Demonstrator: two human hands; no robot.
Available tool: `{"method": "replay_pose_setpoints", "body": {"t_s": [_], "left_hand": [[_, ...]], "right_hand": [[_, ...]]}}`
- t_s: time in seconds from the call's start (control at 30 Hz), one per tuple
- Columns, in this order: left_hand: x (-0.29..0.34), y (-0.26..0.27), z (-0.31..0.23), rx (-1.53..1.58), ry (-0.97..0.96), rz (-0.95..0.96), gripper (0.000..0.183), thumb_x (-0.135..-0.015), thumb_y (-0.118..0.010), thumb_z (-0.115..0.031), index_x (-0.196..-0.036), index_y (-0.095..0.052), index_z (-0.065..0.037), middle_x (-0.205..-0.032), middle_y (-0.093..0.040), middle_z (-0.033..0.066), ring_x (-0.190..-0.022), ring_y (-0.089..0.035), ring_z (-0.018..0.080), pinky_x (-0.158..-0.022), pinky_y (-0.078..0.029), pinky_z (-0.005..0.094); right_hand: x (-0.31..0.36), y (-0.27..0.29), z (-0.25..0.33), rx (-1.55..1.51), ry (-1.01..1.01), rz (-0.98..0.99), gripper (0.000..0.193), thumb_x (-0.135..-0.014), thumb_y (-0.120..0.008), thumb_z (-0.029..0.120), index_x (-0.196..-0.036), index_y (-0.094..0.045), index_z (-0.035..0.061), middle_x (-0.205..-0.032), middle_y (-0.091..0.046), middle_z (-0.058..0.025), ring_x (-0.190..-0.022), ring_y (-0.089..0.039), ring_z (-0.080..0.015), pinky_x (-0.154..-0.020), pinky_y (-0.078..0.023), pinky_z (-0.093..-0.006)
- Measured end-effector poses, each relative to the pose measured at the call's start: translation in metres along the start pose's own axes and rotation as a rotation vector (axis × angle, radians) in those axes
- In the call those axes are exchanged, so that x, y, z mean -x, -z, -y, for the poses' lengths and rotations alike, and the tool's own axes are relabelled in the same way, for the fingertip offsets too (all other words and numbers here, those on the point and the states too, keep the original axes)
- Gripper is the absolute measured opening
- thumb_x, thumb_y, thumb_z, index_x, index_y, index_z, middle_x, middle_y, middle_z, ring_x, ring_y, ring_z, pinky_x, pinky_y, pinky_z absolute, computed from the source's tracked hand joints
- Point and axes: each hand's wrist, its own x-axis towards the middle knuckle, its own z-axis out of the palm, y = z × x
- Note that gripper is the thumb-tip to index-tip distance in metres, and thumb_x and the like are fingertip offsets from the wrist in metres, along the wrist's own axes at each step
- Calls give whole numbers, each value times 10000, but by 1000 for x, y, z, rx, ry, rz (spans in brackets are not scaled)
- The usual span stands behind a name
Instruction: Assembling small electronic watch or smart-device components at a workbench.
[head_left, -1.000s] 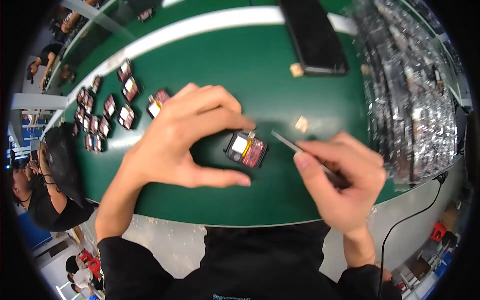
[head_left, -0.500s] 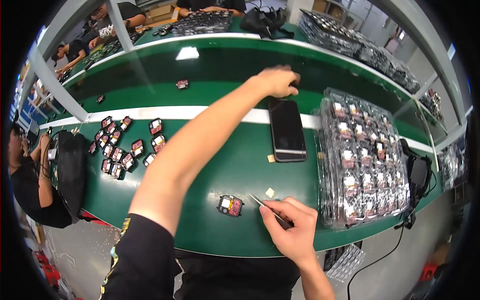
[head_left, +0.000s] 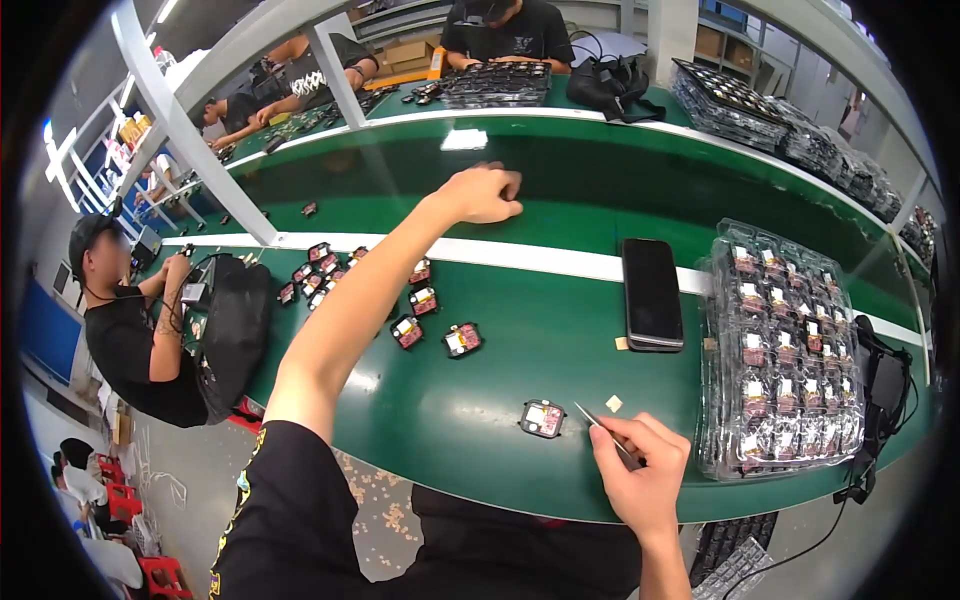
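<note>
This worker has on a short black cloth sleeve (head_left: 295, 505), loose around the left arm at the lower left of the frame, with a narrow yellow-and-teal patterned trim (head_left: 241, 490) down its outer edge. Dark black clothing (head_left: 510, 555) fills the bottom centre; both forearms are bare.

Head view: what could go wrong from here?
The pointed metal tool in the right hand sits close beside the lone module; a slip might scratch it. The left forearm, stretched over the loose modules, could brush some out of place.
</note>
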Motion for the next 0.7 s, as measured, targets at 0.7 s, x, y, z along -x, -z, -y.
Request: {"method": "replay_pose_setpoints", "body": {"t_s": [0.7], "left_hand": [[174, 40, 21, 51, 21, -18, 151, -918, -649, -135, -945, -593, 3, -894, -608, 219, -884, -648, 460, -765, -501, 529]], "right_hand": [[14, -7, -12, -106, 8, 13, 150, -936, -832, 58, -1070, -823, -7, -792, -710, -91, -615, -658, -173, -539, -492, -319]]}}
